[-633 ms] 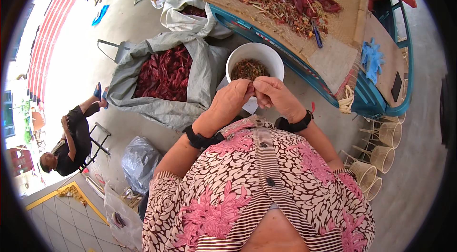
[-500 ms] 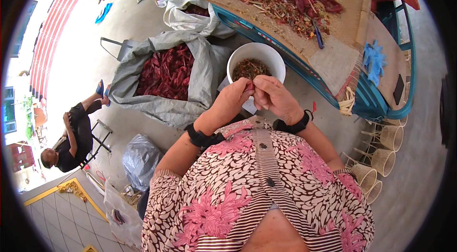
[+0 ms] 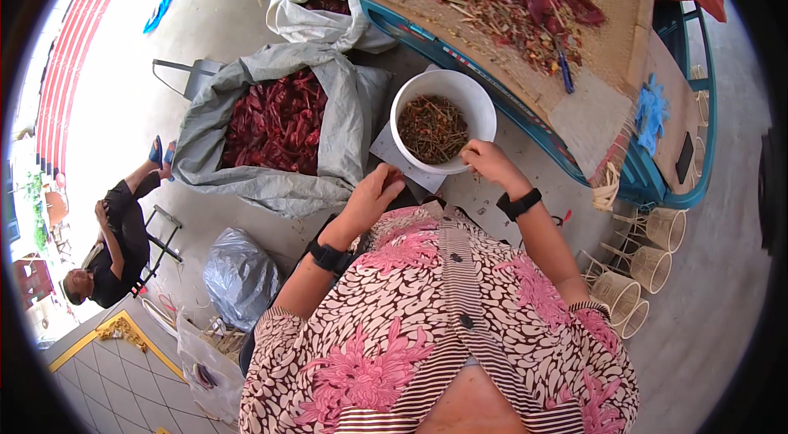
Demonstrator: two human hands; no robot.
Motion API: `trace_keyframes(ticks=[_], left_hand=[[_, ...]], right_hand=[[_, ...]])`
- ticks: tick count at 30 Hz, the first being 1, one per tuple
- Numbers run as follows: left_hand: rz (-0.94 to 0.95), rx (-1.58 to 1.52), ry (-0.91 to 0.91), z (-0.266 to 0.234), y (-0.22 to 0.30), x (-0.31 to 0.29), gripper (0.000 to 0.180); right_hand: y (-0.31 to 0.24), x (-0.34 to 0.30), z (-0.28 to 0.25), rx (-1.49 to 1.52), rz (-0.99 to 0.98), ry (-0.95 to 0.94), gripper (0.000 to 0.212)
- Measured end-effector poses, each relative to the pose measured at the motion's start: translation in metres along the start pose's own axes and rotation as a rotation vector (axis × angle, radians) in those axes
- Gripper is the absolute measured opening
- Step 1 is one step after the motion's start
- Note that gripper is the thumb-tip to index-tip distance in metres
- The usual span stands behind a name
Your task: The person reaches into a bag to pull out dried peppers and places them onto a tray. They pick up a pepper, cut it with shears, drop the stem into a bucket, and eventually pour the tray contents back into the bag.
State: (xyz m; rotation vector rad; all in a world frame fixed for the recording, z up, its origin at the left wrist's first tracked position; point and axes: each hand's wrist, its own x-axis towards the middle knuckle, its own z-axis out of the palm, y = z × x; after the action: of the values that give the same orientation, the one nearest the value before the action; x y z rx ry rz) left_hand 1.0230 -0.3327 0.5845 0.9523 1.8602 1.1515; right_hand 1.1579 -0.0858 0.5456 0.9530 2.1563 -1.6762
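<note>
My left hand (image 3: 371,198) is closed beside the white bucket (image 3: 484,118), between it and the big sack. A bit of dried red chili pepper (image 3: 394,177) shows at its fingers; the rest is hidden. My right hand (image 3: 495,165) is at the bucket's near right rim, thumb and fingers pinched together; whatever is in the pinch is too small to name. Inside the bucket lies a heap of chili stems and scraps (image 3: 431,130). Left of it stands an open grey-green woven sack (image 3: 349,126), filled with dried red chilies (image 3: 275,122).
A woven tray (image 3: 460,7) with chilies, scraps and a blue-handled tool (image 3: 565,69) rests on a teal cart (image 3: 509,102). Another sack (image 3: 283,15) stands behind. A blue glove (image 3: 651,114) lies right. A seated person (image 3: 115,249) is at left. Baskets (image 3: 648,266) stand at right.
My hands have parted: the left moved down and left with the chili, the right moved right to the bucket's rim. The view has shifted a little.
</note>
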Motion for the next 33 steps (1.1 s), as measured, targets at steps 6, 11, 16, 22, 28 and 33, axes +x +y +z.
trace_keyframes(ticks=[6,11,16,22,28,33], left_hand=[[-0.151,0.029,-0.065,-0.002,-0.04,-0.018,0.026],[-0.287,0.012,0.019,-0.01,-0.074,-0.057,0.025],[-0.477,-0.04,0.06,-0.018,-0.093,-0.065,0.025],[-0.458,-0.048,0.062,-0.025,-0.097,-0.045,0.023],[-0.426,0.034,0.059,-0.036,-0.107,-0.03,0.022],[-0.421,0.035,0.07,-0.039,-0.112,-0.034,0.023]], right_hand=[[0.003,0.103,0.012,-0.801,0.003,0.029,0.029],[0.055,0.192,0.046,-0.849,0.0,0.112,0.046],[0.059,0.2,0.053,-0.832,-0.017,-0.069,0.062],[0.044,0.152,0.037,-0.846,-0.187,-0.174,0.045],[0.056,0.114,0.034,-0.831,0.037,-0.497,0.034],[0.019,0.107,0.033,-0.886,-0.038,-0.413,0.031]])
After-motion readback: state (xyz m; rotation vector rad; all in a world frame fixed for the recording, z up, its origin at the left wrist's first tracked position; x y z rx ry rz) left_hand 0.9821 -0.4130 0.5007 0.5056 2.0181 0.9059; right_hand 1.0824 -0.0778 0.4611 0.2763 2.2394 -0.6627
